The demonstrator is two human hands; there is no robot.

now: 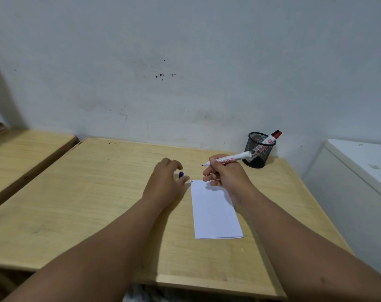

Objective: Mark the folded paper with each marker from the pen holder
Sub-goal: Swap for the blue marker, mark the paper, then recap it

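A folded white paper lies on the wooden table, with a small mark at its far left corner. My right hand hovers over the paper's far edge and grips an uncapped white marker, tip pointing left. My left hand rests on the table just left of the paper, fingers curled around a small blue cap. A black mesh pen holder stands at the back right with a red-capped marker leaning in it.
A second wooden table stands to the left across a narrow gap. A white cabinet sits to the right of the table. The wall runs right behind the table.
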